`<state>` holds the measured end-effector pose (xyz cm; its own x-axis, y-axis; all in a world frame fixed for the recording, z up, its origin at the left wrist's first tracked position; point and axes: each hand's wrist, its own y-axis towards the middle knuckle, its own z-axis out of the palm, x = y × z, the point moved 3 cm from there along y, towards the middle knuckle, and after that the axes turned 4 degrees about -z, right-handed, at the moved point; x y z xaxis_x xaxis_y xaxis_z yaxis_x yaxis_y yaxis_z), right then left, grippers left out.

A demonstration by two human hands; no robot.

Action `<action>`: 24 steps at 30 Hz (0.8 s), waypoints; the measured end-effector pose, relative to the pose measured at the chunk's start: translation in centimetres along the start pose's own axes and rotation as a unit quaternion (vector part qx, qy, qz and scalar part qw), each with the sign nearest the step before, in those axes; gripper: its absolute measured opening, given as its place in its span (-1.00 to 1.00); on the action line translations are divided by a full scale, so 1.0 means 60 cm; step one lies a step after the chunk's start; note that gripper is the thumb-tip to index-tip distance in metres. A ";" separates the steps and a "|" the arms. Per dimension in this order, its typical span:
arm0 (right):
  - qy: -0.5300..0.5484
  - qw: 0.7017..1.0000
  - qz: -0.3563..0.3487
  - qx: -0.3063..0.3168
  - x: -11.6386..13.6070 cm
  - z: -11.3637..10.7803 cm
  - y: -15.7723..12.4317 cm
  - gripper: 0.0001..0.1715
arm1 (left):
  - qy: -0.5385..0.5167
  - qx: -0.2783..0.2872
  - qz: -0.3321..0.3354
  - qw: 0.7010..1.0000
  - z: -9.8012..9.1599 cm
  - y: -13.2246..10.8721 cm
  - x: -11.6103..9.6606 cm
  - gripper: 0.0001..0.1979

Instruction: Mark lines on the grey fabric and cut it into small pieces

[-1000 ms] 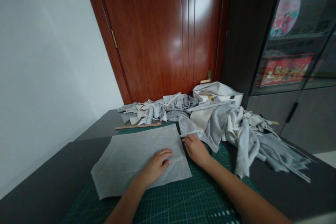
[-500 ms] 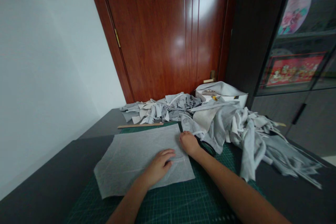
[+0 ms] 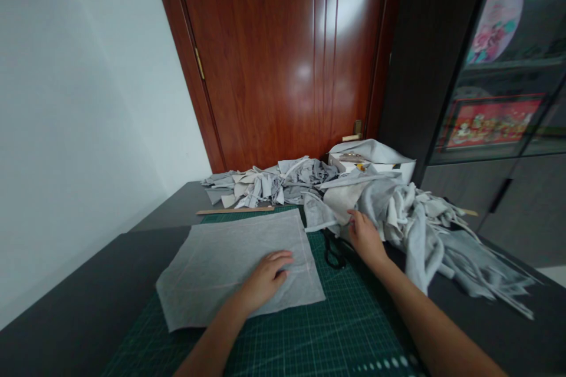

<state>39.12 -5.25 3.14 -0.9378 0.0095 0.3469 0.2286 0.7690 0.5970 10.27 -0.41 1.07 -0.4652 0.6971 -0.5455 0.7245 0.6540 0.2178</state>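
Observation:
A square sheet of pale grey fabric (image 3: 221, 265) lies flat on a green cutting mat (image 3: 309, 336). My left hand (image 3: 264, 278) rests palm down on the sheet's near right part, fingers stretched flat. My right hand (image 3: 365, 237) has its fingers spread against the edge of a big heap of grey fabric pieces (image 3: 407, 218) to the right, pushing it back. Beside that hand, black scissors (image 3: 332, 252) lie uncovered on the mat.
A wooden ruler (image 3: 234, 210) lies along the mat's far edge. More grey scraps (image 3: 260, 184) are piled behind it, next to a white box (image 3: 375, 156). The dark table (image 3: 88, 288) ends at a red-brown door (image 3: 283, 59); a dark glass cabinet (image 3: 499, 70) stands at the right.
My right hand has left the sheet's right edge and moved right to the fabric heap, lifting it back so the black scissors show. My left hand stays on the sheet.

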 end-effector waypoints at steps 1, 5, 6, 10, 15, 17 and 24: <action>0.019 1.000 0.009 -0.018 -0.011 -0.004 -0.005 -0.56 | 0.001 0.001 0.000 1.000 0.000 0.000 0.000 -0.64; 0.055 0.997 0.025 0.053 -0.011 -0.007 -0.018 -0.73 | 0.013 -0.001 0.000 1.000 -0.002 -0.001 -0.001 -0.63; 0.048 0.994 0.021 0.096 -0.001 -0.006 -0.022 -0.77 | 0.017 -0.003 0.000 1.000 -0.002 -0.001 -0.001 -0.62; -0.022 0.982 0.001 0.188 0.045 -0.002 -0.038 -0.75 | 0.036 -0.012 0.005 0.999 -0.001 -0.002 -0.004 -0.60; -0.098 0.981 0.005 0.170 0.073 -0.002 -0.046 -0.62 | 0.044 -0.017 0.016 0.999 0.001 0.000 -0.002 -0.62; -0.107 0.979 0.014 0.175 0.071 0.000 -0.046 -0.63 | 0.044 -0.017 0.019 0.999 0.002 0.000 -0.002 -0.63; -0.095 0.971 0.058 0.211 0.058 0.003 -0.041 -0.60 | 0.047 -0.015 0.015 0.999 0.001 0.000 -0.003 -0.63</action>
<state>35.25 -7.00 2.72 -0.9524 0.1988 0.2313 0.2462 0.9487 0.1983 10.42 -0.58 1.11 -0.4903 0.7399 -0.4606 0.7240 0.6400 0.2573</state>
